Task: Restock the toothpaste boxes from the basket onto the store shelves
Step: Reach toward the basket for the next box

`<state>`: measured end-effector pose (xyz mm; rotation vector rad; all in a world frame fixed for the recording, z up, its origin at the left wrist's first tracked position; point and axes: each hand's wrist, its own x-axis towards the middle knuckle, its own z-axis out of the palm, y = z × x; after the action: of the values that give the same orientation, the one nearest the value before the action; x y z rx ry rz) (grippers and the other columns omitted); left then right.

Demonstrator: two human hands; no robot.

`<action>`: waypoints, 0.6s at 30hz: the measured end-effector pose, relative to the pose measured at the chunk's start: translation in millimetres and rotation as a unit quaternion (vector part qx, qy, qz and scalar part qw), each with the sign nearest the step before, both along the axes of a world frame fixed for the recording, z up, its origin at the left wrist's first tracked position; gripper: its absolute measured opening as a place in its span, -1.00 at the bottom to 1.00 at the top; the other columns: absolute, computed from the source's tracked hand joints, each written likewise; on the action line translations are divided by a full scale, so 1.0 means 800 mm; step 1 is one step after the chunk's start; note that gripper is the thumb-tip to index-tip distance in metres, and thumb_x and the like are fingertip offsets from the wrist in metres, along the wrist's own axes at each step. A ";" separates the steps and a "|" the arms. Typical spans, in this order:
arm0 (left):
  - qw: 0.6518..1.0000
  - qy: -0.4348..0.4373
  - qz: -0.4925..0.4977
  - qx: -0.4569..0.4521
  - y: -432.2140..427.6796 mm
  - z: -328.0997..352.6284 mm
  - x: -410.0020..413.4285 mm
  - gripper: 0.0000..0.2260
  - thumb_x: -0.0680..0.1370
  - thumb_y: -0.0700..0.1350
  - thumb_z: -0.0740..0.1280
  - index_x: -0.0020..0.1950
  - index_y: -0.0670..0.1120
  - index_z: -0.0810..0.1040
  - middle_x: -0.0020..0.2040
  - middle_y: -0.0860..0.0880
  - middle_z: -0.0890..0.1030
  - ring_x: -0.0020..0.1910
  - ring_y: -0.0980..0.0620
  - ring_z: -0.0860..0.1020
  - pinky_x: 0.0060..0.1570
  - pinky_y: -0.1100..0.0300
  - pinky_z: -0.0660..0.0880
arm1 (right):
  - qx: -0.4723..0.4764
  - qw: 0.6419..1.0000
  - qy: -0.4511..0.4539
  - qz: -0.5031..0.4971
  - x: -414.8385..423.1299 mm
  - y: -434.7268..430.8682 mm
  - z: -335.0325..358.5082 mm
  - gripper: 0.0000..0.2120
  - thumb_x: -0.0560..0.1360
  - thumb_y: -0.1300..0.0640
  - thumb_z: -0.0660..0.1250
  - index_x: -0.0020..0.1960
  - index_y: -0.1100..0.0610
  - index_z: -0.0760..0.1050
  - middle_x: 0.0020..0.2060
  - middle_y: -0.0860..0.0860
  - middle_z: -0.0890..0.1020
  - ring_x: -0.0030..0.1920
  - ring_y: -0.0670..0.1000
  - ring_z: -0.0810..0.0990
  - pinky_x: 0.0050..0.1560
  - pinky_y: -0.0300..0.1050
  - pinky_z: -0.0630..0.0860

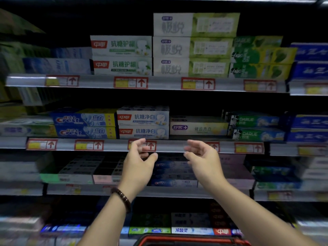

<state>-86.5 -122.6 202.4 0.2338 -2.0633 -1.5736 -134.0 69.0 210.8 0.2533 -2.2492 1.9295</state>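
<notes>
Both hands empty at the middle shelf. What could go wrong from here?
1. The left hand and right hand hover empty right by the price rail; a careless reach may knock its tags.
2. The white-green stack on the shelf above is three high, with the top box offset; a bump may topple it.
3. Many look-alike brands sit side by side; a box from the basket may land in the wrong row.

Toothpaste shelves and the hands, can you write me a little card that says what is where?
place: store shelves stacked with toothpaste boxes
left hand: up before a shelf edge, fingers loosely curled, holding nothing
right hand: up beside it, also holding nothing
left wrist: dark bead bracelet
Crest boxes: two, blue, stacked on that shelf, left
basket: red rim at bottom edge; contents hidden
</notes>
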 end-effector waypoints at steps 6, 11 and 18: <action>0.998 -0.046 -0.035 -0.011 0.033 -0.016 0.043 -0.61 0.60 -0.13 0.45 0.36 0.11 0.43 0.15 0.14 0.60 0.13 0.18 0.59 -0.04 0.38 0.47 | -0.012 1.000 -0.025 0.011 0.042 0.035 -0.012 -0.74 0.60 0.23 0.46 0.18 -0.09 0.64 -0.05 -0.10 0.77 0.00 -0.05 0.75 0.12 0.17 0.69; 0.993 -0.094 -0.077 -0.010 0.072 -0.043 0.080 -0.64 0.60 -0.12 0.45 0.33 0.11 0.45 0.14 0.12 0.61 0.05 0.22 0.61 -0.13 0.41 0.49 | 0.011 0.998 -0.034 0.041 0.079 0.072 -0.038 -0.82 0.62 0.15 0.47 0.14 -0.11 0.65 -0.05 -0.10 0.77 0.03 -0.08 0.74 0.11 0.12 0.69; 0.981 -0.168 -0.101 0.005 0.126 -0.103 0.110 -0.67 0.59 -0.20 0.45 0.30 0.02 0.49 0.13 0.04 0.63 0.00 0.07 0.64 -0.24 0.46 0.49 | 0.015 0.995 -0.092 0.030 0.114 0.134 -0.112 -0.82 0.59 0.19 0.48 0.12 -0.05 0.68 -0.05 0.02 0.77 0.00 0.03 0.76 0.02 0.10 0.71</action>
<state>1.9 -21.5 120.3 0.3215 -2.4024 -1.7633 -42.9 176.5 120.9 0.1523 -2.4126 2.0277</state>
